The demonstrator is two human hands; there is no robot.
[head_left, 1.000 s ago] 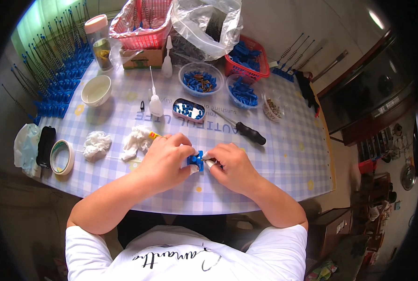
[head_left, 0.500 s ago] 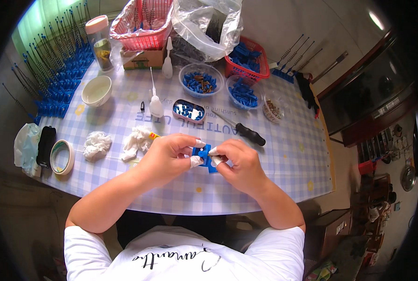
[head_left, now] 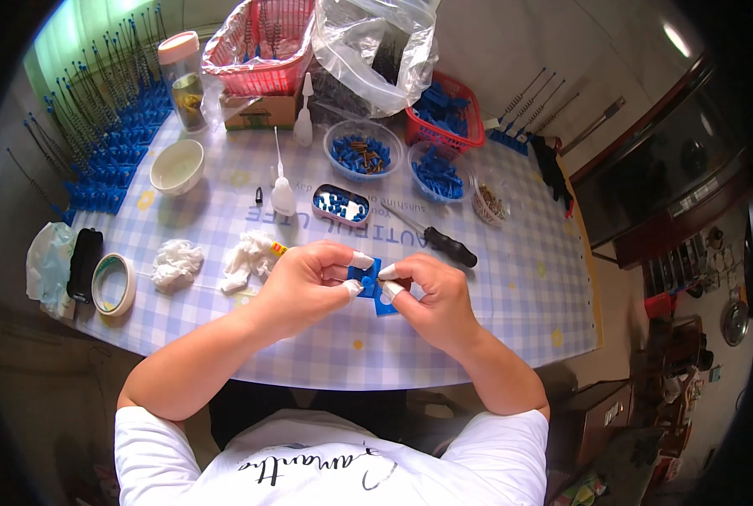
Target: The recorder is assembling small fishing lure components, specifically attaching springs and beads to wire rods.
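My left hand (head_left: 313, 274) pinches a blue plastic block (head_left: 365, 275) between thumb and fingers, above the checked tablecloth. White wraps cover several fingertips on both hands. From the other side, my right hand (head_left: 434, 291) is closed in a pinch against the block's right edge. Something small and brownish shows between its fingertips, too small to name. Partly behind the right thumb, a second flat blue piece (head_left: 385, 307) with a round hole sits below the block; I cannot tell whether the two are joined.
A black-handled screwdriver (head_left: 451, 246) and an oval tin (head_left: 341, 204) of small blue parts lie beyond my hands. Farther back stand a squeeze bottle (head_left: 282, 196) and tubs (head_left: 364, 173) of blue pieces. Crumpled tissue (head_left: 177, 262), a tape roll (head_left: 113, 285) and a bowl (head_left: 177, 167) are leftward.
Both hands keep nearly the same place and grip. The blue block is turned slightly, and more of the flat piece below it shows. The whole view has shifted a little.
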